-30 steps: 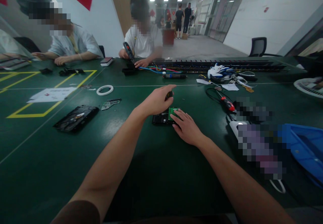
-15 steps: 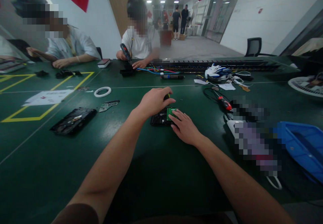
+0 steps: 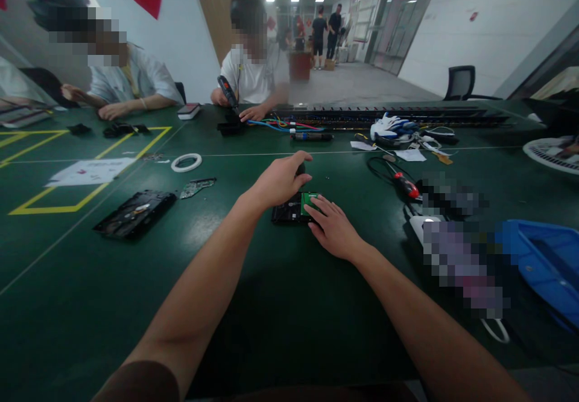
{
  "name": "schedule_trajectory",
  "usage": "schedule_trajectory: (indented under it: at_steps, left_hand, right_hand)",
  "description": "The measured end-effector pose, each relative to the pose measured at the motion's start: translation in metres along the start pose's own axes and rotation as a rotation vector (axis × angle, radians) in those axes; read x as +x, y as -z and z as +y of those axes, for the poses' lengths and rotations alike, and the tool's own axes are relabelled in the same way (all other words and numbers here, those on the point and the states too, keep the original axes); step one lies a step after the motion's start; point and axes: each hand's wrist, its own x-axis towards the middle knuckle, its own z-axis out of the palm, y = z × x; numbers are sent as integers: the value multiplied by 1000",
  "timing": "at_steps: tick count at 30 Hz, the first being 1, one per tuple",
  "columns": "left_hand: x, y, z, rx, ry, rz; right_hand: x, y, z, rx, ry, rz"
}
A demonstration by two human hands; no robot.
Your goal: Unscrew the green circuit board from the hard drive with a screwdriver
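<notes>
A small black device (image 3: 286, 211) with a green circuit board (image 3: 309, 200) at its right end lies on the dark green table in the middle of the view. My left hand (image 3: 284, 178) is above the device, its thumb and fingers curled round a dark tool handle (image 3: 301, 169). The tool's lower end is hard to make out. From the right, my right hand (image 3: 333, 226) rests with spread fingers on the board and the device's near edge, gripping nothing.
On the left lie a black casing (image 3: 136, 213), a loose circuit board (image 3: 198, 188) and a white tape ring (image 3: 186, 162). To the right are a red-handled screwdriver (image 3: 405, 185), gloves (image 3: 389, 127) and a blue tray (image 3: 552, 251). Across the table, a person (image 3: 253, 76) holds a power screwdriver (image 3: 227, 92).
The whole view has shifted slightly. My left hand has turned a little around the tool, and the handle's yellow part no longer shows. My right hand keeps its place on the board.
</notes>
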Motion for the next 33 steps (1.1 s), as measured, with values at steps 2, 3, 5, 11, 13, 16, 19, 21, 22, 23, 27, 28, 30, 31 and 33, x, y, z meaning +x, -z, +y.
schedule_trajectory:
  at_steps: [2, 3, 5, 11, 13, 16, 19, 21, 22, 23, 27, 28, 30, 31, 33]
  left_hand:
    - [1, -1, 1, 28, 18, 15]
    - [1, -1, 1, 47, 25, 21]
    - [2, -1, 1, 86, 39, 24]
    - [0, 1, 0, 51, 15, 4]
    - [-1, 1, 0, -8, -14, -10]
    - [-2, 1, 1, -38, -31, -37]
    - [-1, 2, 1, 6, -29, -31]
    - [0, 2, 0, 39, -9, -13]
    - [0, 2, 0, 52, 10, -6]
    - [1, 1, -1, 64, 33, 0]
    - [2, -1, 0, 111, 120, 27]
    - [2, -1, 1, 109, 123, 30]
    - [2, -1, 3, 83, 101, 37]
    - [1, -1, 4, 64, 81, 38]
    - [0, 0, 5, 31, 46, 31]
  right_hand:
    - [0, 0, 0, -2, 4, 2]
    - [0, -1, 0, -3, 7, 2]
    - [0, -1, 0, -3, 11, 4]
    - [-1, -3, 1, 0, 11, 16]
    - [-1, -3, 2, 10, 16, 22]
    - [-1, -3, 3, 18, 15, 24]
    - [0, -3, 3, 8, 8, 12]
    - [0, -4, 3, 0, 10, 5]
    - [0, -4, 3, -2, 11, 5]
    - [0, -4, 3, -3, 13, 7]
    - [-1, -4, 3, -1, 18, 13]
    - [-1, -3, 2, -1, 18, 14]
    - [-1, -3, 2, -1, 17, 16]
    - [-1, -2, 2, -1, 17, 17]
    - [-1, -2, 2, 0, 16, 16]
